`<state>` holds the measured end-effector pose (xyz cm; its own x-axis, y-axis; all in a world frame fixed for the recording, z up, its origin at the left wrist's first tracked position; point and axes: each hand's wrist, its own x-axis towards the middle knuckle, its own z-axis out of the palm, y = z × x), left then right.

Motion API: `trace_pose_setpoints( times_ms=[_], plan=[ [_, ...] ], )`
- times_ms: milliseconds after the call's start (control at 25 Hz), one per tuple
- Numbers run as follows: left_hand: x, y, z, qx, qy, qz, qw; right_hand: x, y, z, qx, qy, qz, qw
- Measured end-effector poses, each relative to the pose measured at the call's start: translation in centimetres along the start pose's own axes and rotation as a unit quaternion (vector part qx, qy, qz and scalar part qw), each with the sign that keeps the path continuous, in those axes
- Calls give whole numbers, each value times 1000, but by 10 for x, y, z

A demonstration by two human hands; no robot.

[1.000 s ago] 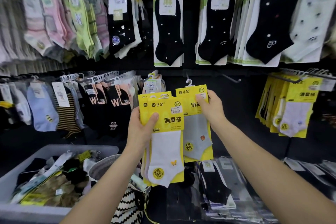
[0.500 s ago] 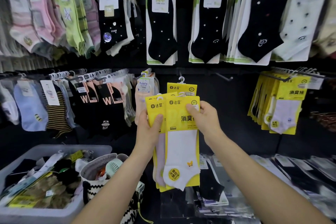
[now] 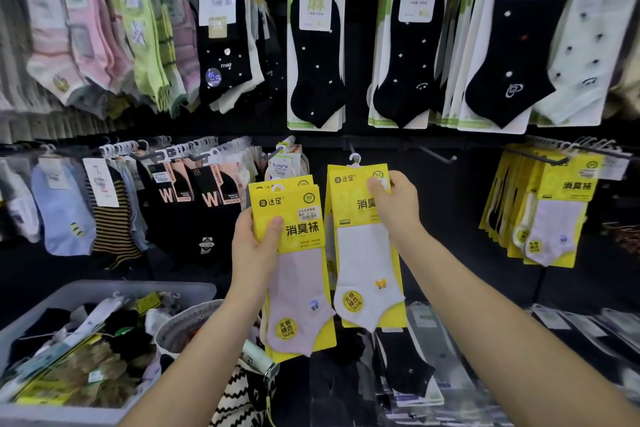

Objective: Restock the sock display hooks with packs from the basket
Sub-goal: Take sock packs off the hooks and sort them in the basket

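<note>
Head view. Left hand (image 3: 254, 250) grips a stack of yellow-carded lilac sock packs (image 3: 298, 263) at frame centre. Right hand (image 3: 394, 208) pinches the top corner of a yellow-carded white sock pack (image 3: 363, 253), just beside the stack at its 3 o'clock. Grey plastic basket (image 3: 145, 285) sits at 8 o'clock.

Left pack (image 3: 289, 218) in my left grip (image 3: 254, 253): glossy yellow card, matt lilac knit cloth. Right pack (image 3: 360, 253) in my right grip (image 3: 398, 208): same card, white knit, smooth white plastic hanger loop (image 3: 354, 159). Bin (image 3: 121, 288): matt grey plastic.

clear gap around bare hook (image 3: 437, 153)
</note>
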<state>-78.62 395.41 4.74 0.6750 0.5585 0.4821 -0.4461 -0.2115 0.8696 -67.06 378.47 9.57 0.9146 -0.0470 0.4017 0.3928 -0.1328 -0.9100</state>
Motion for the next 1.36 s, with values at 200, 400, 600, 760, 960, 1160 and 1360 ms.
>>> trace_pose_setpoints(
  times_ms=[200,400,600,760,960,1160,1360],
  plan=[
    [2,1,2,-3,-3,5,1000,3,9,1,1,-8,6,1000],
    [2,1,8,-14,-1,-1,1000,4,22,-9,16,-48,53,997],
    [0,-3,14,-18,-9,-8,1000,-2,34,-19,26,-21,95,995],
    [-3,-2,26,-22,-24,5,999,-23,27,-13,-7,-27,-1,1000],
    [-10,-1,47,-38,-50,13,998,-40,13,2,-8,-113,-21,993],
    [-6,-6,46,-44,-59,-13,997,-36,14,-13,26,-131,-7,991],
    [-9,-7,50,-8,-61,-4,998,-22,-6,-18,-51,-113,-101,987]
  ],
)
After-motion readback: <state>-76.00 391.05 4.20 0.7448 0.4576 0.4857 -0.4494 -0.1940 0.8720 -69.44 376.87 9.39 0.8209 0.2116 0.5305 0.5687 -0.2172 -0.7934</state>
